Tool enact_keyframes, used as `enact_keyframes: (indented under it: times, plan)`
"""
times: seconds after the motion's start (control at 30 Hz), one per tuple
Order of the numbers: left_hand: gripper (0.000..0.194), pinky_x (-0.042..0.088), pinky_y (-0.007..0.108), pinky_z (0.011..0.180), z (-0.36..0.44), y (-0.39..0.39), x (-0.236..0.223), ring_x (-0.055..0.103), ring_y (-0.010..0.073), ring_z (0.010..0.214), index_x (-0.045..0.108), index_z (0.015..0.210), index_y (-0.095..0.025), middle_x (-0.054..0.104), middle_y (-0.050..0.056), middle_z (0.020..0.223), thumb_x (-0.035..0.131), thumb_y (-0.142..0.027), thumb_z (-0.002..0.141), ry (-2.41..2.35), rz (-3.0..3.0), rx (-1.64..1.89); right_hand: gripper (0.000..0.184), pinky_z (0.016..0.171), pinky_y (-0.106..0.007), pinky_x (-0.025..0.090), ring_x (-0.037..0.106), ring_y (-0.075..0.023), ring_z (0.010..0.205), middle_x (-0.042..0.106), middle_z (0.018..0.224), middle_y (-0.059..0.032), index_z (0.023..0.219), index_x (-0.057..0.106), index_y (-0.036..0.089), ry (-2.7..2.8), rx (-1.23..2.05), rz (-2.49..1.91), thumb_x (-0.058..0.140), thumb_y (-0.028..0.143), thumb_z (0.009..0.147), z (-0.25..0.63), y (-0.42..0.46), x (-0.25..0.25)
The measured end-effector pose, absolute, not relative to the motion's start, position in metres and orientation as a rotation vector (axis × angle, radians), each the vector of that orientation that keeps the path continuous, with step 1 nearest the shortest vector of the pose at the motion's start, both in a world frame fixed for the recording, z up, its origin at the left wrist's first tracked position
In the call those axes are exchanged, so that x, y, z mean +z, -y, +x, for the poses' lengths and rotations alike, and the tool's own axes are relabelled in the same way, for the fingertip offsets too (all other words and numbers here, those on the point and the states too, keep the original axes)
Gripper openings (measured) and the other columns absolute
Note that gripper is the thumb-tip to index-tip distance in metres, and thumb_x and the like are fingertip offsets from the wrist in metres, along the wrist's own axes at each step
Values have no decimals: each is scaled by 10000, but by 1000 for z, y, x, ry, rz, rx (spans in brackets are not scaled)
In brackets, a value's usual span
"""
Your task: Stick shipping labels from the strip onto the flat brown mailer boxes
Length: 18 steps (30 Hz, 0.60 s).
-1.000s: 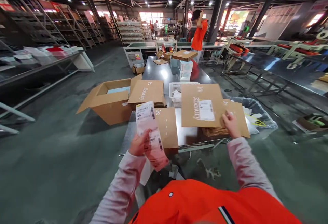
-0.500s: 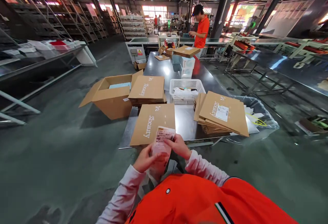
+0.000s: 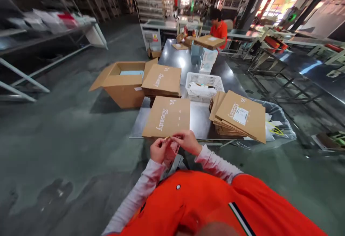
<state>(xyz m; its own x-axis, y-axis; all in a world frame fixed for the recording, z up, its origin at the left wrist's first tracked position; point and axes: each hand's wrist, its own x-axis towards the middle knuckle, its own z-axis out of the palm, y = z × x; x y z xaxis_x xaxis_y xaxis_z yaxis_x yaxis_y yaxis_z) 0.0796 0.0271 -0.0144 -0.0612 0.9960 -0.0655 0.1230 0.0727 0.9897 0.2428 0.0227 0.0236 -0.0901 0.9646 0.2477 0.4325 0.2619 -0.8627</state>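
My left hand (image 3: 158, 150) and my right hand (image 3: 187, 141) are close together at the near edge of the metal table (image 3: 201, 117), both pinching a strip of shipping labels (image 3: 172, 149) that hangs down between them. Just beyond my hands lies a flat brown mailer box (image 3: 167, 116) with white lettering and no label on it. To the right sits a stack of the same flat boxes (image 3: 238, 119); its top one carries a white label.
Another stack of flat boxes (image 3: 162, 81) and an open carton (image 3: 122, 85) sit at the left, a white plastic basket (image 3: 205, 86) in the middle. A clear bag of scraps (image 3: 279, 126) lies at the right. A person in orange (image 3: 219, 29) stands at the table's far end.
My right hand let go of the labelled box, now lying on the right stack, and came back to join my left hand on the label strip. The strip dropped lower, toward my chest.
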Motion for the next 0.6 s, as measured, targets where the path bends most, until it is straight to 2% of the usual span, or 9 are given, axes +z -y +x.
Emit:
enact_keyframes:
  times: [0.13, 0.3, 0.37, 0.43, 0.6]
  plan:
    - [322, 411, 222, 585, 79, -29, -21, 494, 117, 586, 580, 598, -169, 576, -9, 585, 714, -448, 687, -1339, 1191, 1161, 114, 683, -236, 482, 630, -138, 737, 714, 795, -47, 776, 767, 171, 1754, 735, -1419, 722, 273, 801, 238, -34, 16]
    - [392, 366, 225, 537, 73, -44, -34, 440, 99, 537, 482, 532, -175, 513, -18, 530, 723, -452, 670, -1435, 1086, 1156, 134, 808, -273, 480, 629, -149, 832, 688, 847, -48, 751, 734, 151, 1815, 729, -1410, 725, 278, 792, 232, -66, 10]
    - [332, 419, 244, 592, 71, -54, -37, 520, 123, 599, 596, 646, -147, 616, 17, 629, 774, -426, 616, -1396, 1044, 1065, 142, 867, -291, 480, 629, -160, 894, 678, 923, -59, 761, 739, 149, 1804, 712, -1449, 737, 290, 774, 233, -91, 10]
    - [408, 473, 289, 656, 68, -61, -41, 596, 167, 665, 674, 799, -119, 690, 65, 740, 829, -383, 530, -1269, 995, 902, 143, 928, -305, 465, 617, -174, 966, 667, 979, -68, 775, 752, 146, 1780, 678, -1546, 738, 288, 760, 238, -122, 7]
    - [583, 521, 392, 776, 50, -39, -64, 685, 282, 835, 696, 893, -101, 732, 160, 925, 884, -359, 405, -1019, 740, 713, 204, 1001, -345, 425, 574, -206, 1085, 644, 1141, -77, 873, 768, 158, 1677, 541, -1932, 702, 324, 774, 253, -186, -10]
